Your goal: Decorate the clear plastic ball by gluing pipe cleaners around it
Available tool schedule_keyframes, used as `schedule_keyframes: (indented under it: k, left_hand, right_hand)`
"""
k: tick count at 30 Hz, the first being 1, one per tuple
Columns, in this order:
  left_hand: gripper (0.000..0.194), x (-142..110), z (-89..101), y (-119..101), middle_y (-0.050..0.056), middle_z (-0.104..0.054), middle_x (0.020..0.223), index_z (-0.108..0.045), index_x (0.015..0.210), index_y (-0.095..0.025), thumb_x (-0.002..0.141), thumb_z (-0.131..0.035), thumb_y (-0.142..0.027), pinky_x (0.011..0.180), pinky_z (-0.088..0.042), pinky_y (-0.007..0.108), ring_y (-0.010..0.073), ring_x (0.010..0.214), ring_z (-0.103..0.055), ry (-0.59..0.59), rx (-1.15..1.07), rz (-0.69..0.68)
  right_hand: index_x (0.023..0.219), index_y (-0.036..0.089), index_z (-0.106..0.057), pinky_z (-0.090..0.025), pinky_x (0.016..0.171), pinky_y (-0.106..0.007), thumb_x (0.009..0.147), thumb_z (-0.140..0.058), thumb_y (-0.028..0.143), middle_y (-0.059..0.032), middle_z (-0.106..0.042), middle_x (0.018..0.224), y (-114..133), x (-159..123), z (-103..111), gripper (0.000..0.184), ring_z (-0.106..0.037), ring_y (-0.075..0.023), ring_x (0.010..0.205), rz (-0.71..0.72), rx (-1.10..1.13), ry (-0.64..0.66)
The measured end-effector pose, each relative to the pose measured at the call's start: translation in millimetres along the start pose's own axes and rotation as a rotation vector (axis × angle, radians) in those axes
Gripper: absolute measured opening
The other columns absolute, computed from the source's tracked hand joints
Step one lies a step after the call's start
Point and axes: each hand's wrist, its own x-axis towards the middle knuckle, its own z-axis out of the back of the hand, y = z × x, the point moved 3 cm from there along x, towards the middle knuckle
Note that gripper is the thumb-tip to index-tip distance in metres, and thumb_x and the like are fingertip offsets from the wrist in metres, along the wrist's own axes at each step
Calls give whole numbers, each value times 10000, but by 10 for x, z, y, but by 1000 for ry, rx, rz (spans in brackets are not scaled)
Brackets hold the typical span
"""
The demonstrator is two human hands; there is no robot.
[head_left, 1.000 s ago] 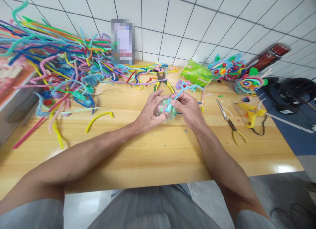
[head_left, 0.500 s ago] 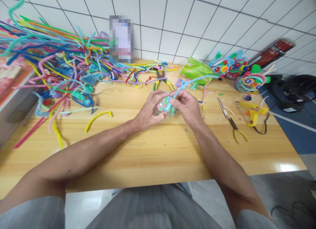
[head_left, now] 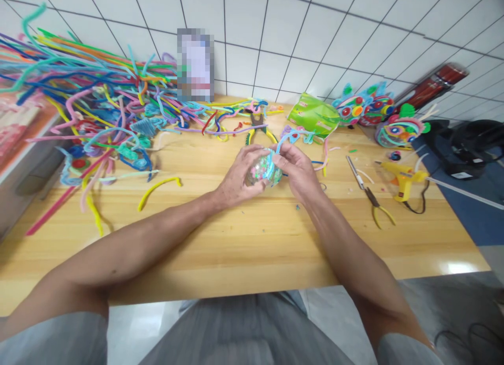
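My left hand (head_left: 237, 177) is curled round a clear ball (head_left: 258, 171) with small coloured bits showing inside. A light blue pipe cleaner (head_left: 280, 142) runs over the ball's right side and loops up above my right hand. The thumb and fingers of my right hand (head_left: 295, 166) pinch this pipe cleaner against the ball; part of it is hidden behind the fingers. Just beyond the ball, yellow-and-green-handled pliers (head_left: 258, 126) lie on the wooden table (head_left: 236, 249).
A tangled heap of pipe cleaners (head_left: 114, 92) fills the back left. Towards the right are a green packet (head_left: 313, 115), decorated craft heads (head_left: 399, 129), a yellow glue gun (head_left: 405, 180), a utility knife (head_left: 355, 171) and small pliers (head_left: 376, 205). A red flask (head_left: 437, 84) stands behind.
The free end of the light blue pipe cleaner, which stretched far to the right over the green packet, is now pulled into a short loop near my right hand. My left hand stays on the ball.
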Motion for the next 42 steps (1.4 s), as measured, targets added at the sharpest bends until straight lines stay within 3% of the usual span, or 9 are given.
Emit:
schedule_keyframes:
  k: [9, 19, 25, 30, 35, 38, 42]
  left_hand:
    - [655, 6, -12, 7, 148, -522, 1525, -474, 1553, -293, 946, -718, -309, 1279, -439, 559, 318, 1499, -501, 16, -3, -56]
    - [593, 40, 28, 8, 162, -527, 1544, -482, 1559, -261, 1067, -511, -592, 1306, -383, 578, 331, 1528, -464, 94, -65, -19]
    - [520, 52, 9, 31, 150, -557, 1527, -510, 1523, -263, 1063, -574, -496, 1292, -404, 557, 318, 1495, -497, 61, -22, 2]
    - [514, 61, 18, 31, 163, -555, 1516, -519, 1526, -252, 1070, -582, -480, 1284, -422, 546, 313, 1483, -520, 56, -46, -25]
    - [556, 49, 50, 2, 166, -528, 1576, -504, 1555, -260, 1100, -484, -578, 1309, -402, 564, 317, 1548, -467, 103, -68, 9]
    - [588, 36, 45, 9, 166, -532, 1591, -500, 1562, -254, 1068, -570, -565, 1315, -402, 557, 329, 1562, -462, 93, -48, 33]
    - [764, 7, 5, 62, 185, -496, 1654, -367, 1652, -232, 1012, -661, -529, 1316, -406, 560, 353, 1563, -480, 71, 3, 97]
  right_hand:
    - [1075, 278, -759, -560, 905, -340, 707, -924, 624, -12, -767, 1059, -40, 25, 2, 531, -673, -201, 981, -11, 57, -21]
    - [1042, 273, -775, -550, 873, -328, 699, -945, 617, -2, -779, 1005, -49, 34, 1, 514, -668, -189, 932, 3, 95, -29]
    - [1053, 263, -765, -549, 896, -344, 751, -911, 622, -7, -773, 978, -54, 36, 2, 491, -673, -202, 951, 40, 56, -17]
    - [1019, 266, -782, -552, 871, -324, 691, -962, 594, 8, -782, 960, -42, 46, 6, 497, -675, -185, 916, 23, 117, -26]
    - [1023, 265, -784, -551, 867, -325, 696, -957, 593, 3, -783, 970, -57, 51, 7, 494, -674, -188, 927, 28, 122, -25]
    - [1036, 265, -780, -561, 889, -344, 708, -942, 607, -8, -787, 1012, -83, 52, 16, 501, -683, -200, 949, 28, 105, -24]
    - [1054, 272, -788, -564, 863, -331, 725, -932, 609, -4, -776, 1011, -99, 54, 30, 493, -675, -188, 921, 32, 93, -25]
